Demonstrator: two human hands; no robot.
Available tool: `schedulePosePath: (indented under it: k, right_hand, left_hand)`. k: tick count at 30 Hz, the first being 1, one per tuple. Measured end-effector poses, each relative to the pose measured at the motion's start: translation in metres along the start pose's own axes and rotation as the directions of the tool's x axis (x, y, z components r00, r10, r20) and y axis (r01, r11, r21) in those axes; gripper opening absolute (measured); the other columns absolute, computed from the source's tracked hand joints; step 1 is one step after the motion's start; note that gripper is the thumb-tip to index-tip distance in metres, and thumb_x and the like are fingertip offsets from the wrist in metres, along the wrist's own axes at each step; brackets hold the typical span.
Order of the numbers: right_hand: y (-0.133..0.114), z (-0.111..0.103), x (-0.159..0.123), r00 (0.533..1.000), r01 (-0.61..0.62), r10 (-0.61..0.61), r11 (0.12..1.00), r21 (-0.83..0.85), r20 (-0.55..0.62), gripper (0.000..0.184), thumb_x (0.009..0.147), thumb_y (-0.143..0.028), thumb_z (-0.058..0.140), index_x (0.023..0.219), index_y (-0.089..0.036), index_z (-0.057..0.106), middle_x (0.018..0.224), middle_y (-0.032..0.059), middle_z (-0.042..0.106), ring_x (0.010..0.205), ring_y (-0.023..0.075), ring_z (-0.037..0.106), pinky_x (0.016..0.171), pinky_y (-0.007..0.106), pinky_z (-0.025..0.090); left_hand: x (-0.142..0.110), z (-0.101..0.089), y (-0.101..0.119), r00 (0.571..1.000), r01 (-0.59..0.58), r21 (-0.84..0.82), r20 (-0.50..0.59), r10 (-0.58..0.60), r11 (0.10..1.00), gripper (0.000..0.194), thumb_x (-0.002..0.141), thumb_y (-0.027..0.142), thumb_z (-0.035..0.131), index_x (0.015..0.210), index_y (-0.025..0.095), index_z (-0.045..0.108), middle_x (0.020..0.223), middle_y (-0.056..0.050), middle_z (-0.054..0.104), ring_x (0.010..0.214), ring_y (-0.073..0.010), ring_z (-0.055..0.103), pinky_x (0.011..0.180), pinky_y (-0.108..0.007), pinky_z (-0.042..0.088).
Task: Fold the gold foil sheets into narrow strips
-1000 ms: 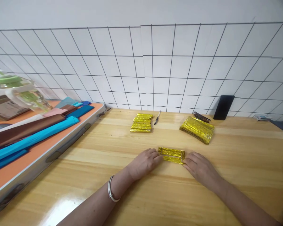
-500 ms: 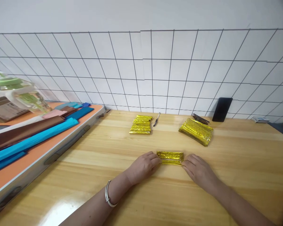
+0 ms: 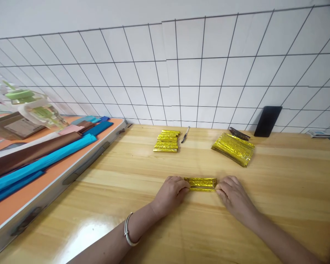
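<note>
A shiny gold foil sheet [image 3: 202, 182], folded into a narrow strip, lies on the wooden table in front of me. My left hand [image 3: 173, 192] pinches its left end and my right hand [image 3: 231, 192] pinches its right end. The near edge is folded up, with a dark gap between it and the far part. My fingertips hide both ends. Behind it on the left sits a row of narrow folded gold strips [image 3: 167, 141]. A stack of flat gold foil sheets [image 3: 233, 148] rests behind my right hand.
A pen [image 3: 185, 135] lies beside the folded strips. Behind the stack are a dark clip-like object [image 3: 239, 134] and a black phone [image 3: 267, 121] leaning on the wall. On the left, an orange-topped surface [image 3: 110, 132] carries coloured rolls, a cardboard box [image 3: 22, 125] and a green-lidded bottle [image 3: 40, 108].
The near edge of the gold foil has been folded further over, and the strip looks narrower. Both hands still pinch its ends. The camera view has tilted and shifted slightly.
</note>
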State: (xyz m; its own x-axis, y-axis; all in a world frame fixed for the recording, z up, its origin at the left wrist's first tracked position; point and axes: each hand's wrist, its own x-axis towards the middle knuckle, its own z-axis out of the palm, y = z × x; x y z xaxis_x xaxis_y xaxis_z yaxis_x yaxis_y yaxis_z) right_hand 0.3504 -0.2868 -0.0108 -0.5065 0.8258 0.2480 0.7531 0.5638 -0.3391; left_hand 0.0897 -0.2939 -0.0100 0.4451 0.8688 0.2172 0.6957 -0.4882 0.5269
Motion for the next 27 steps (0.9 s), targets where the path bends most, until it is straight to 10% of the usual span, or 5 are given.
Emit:
schedulePosePath:
  k: [9,27]
  right_hand:
    - [0.002,0.003,0.002,0.997,-0.073,0.073,0.997,0.008,0.016,0.015,0.086,-0.021,0.045,0.075,-0.022,0.055,0.079,0.0045,0.055,0.081,0.0210,0.047,0.073,0.034,0.037]
    - [0.016,0.007,0.000,0.996,0.082,-0.072,0.977,0.199,-0.057,0.010,0.086,-0.023,0.053,0.084,-0.023,0.063,0.084,0.0038,0.062,0.082,0.0186,0.053,0.072,0.033,0.041]
  left_hand:
    - [-0.009,0.009,0.014,0.965,0.230,-0.003,-0.128,-0.228,0.973,0.008,0.083,0.024,0.054,0.082,0.022,0.061,0.079,-0.001,0.064,0.079,-0.0177,0.056,0.079,-0.031,0.038]
    - [-0.019,0.006,0.003,0.983,0.132,0.026,-0.136,-0.127,0.991,0.008,0.083,0.023,0.058,0.081,0.023,0.066,0.082,-0.002,0.063,0.081,-0.0174,0.055,0.079,-0.033,0.038]
